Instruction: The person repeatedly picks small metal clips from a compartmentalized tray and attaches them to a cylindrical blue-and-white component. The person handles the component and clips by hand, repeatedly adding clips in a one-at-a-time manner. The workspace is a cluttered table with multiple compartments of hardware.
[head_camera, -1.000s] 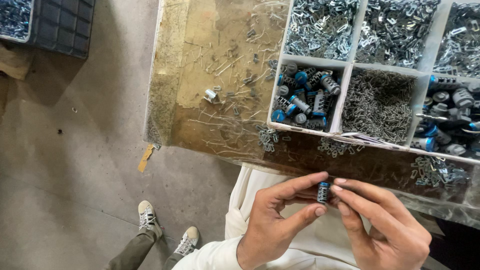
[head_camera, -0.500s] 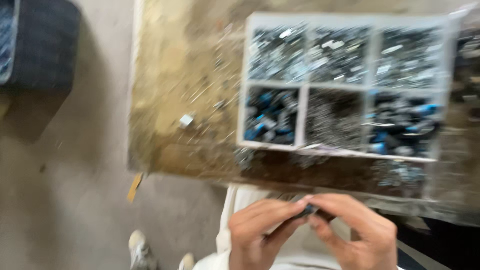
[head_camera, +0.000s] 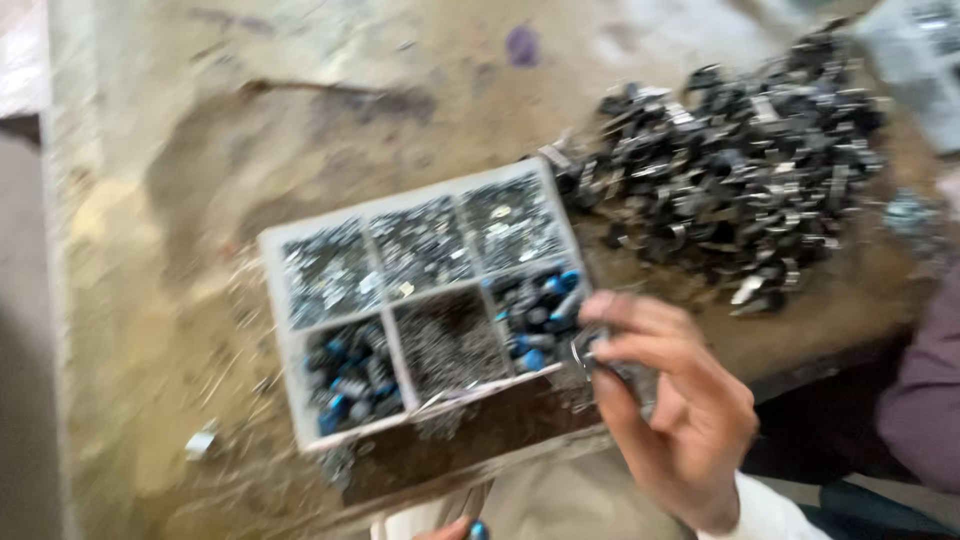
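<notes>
**Hands split up, right one now at the tray**

Big change from a second ago. Back then, both hands pressed together close to the body, working one small blue-capped part between the fingertips. Now split apart.

Right hand up at the tray, parked at its 4 o'clock corner, right over the edge of the blue-capped bin. Fingers curled, thumb and forefinger closed down to a pinch on what looks like a small grey bit. Pretty blurry though, so can't swear to its shape.

Left hand barely in shot, just a sliver at 6 o'clock of the frame. Touching a blue part, probably the same one from before. Can't tell how open or closed, too little showing.

So, by the look of it: blue part kept low in the left, right gone off to the bins for a piece to go with it.

View swung a lot too. Tray now tilted in frame, six bins: three of silvery stuff along the top, then blue-capped parts, fine wire pins, and more blue-capped parts below. Also new in shot, a big pile of dark metal clips at 2 o'clock of the tray, just beside it on the dusty surface. One stray piece lying at 8 o'clock of the tray. Purple sleeve of somebody else at 3 o'clock of the frame, not joining in.
</notes>
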